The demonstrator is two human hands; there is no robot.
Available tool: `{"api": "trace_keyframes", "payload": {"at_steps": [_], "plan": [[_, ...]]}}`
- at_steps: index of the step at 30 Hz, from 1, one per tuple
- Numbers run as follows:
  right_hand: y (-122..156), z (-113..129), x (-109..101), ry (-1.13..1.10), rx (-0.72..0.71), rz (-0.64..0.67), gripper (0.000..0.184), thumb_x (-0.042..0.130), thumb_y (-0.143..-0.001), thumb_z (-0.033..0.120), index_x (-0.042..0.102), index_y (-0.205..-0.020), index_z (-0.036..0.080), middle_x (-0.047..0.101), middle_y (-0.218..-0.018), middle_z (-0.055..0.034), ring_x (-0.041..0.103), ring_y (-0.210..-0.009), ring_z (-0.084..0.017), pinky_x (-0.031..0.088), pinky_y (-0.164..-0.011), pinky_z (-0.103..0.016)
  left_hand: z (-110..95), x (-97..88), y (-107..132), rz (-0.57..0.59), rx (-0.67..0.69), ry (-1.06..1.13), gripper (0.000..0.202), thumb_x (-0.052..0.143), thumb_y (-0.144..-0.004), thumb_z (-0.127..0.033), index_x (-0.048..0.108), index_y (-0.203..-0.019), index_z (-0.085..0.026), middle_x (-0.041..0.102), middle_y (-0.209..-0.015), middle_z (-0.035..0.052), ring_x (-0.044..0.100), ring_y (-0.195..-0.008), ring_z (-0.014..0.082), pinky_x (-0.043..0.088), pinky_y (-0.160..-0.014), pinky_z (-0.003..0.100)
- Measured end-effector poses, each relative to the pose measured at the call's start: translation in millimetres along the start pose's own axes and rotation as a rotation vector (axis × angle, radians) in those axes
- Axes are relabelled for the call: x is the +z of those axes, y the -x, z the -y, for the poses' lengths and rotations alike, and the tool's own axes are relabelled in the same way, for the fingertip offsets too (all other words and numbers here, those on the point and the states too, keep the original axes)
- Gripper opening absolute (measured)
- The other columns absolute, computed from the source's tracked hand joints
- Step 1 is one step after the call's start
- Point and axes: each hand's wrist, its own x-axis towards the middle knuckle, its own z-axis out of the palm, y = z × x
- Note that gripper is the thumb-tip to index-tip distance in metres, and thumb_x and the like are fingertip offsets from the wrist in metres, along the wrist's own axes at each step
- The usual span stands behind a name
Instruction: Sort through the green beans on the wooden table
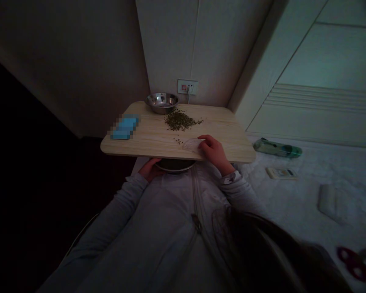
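Observation:
A small wooden-top table [152, 144] stands in front of me with a spread pile of small green mung-like beans [179, 121] on it. Several stray beans lie nearer its front edge. My right hand [212, 150] is closed on a thin, whitish, curved scraper [191, 145], which rests on the tabletop beside those strays. Below the front edge, my left hand [151, 169] grips the side of a dark round bowl [175, 166] with a pale rim, held against my body. The tabletop hides part of that bowl and the left fingertips.
At the table's back stands a shiny metal bowl [161, 103]; a blurred-out blue object [125, 127] lies left. A wall socket [187, 87] holds a plug. On the white bedding to the right are a green pouch-like item [277, 148], a phone [281, 173] and red-handled scissors [354, 263].

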Motion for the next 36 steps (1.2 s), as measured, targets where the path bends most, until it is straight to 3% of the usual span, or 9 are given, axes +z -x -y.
{"api": "trace_keyframes", "payload": {"at_steps": [11,19,36], "plan": [[0.4,1.4,-0.6,0.03,-0.005,-0.012,0.031,0.042,-0.07,0.022,0.058,-0.095,0.018,0.06,-0.064,0.0008,0.049,-0.057,-0.012,0.038,-0.059,-0.025,0.3,-1.6,-1.4,-0.009,-0.005,-0.022,0.021,0.054,-0.067,-0.019,0.058,-0.087,-0.017,0.062,-0.067,0.002,0.06,-0.056,0.0156,0.049,-0.045,0.026],[0.8,3.7,-1.8,0.046,-0.015,-0.002,0.03,0.042,-0.07,0.022,0.058,-0.096,0.017,0.06,-0.063,0.0004,0.048,-0.056,-0.012,0.037,-0.057,-0.025,0.5,-0.8,-0.6,-0.002,0.026,-0.034,0.023,0.056,-0.066,-0.02,0.057,-0.089,-0.019,0.065,-0.076,0.0026,0.062,-0.064,0.0171,0.05,-0.045,0.026],[0.9,2.5,-1.3,0.054,-0.011,-0.007,0.032,0.041,-0.071,0.023,0.058,-0.097,0.017,0.06,-0.065,0.0001,0.048,-0.056,-0.012,0.038,-0.058,-0.025,-1.2,1.3,1.8,0.005,0.009,0.0,0.012,0.054,-0.067,-0.017,0.057,-0.078,-0.017,0.063,-0.068,0.0015,0.059,-0.057,0.0146,0.048,-0.044,0.025]]}}
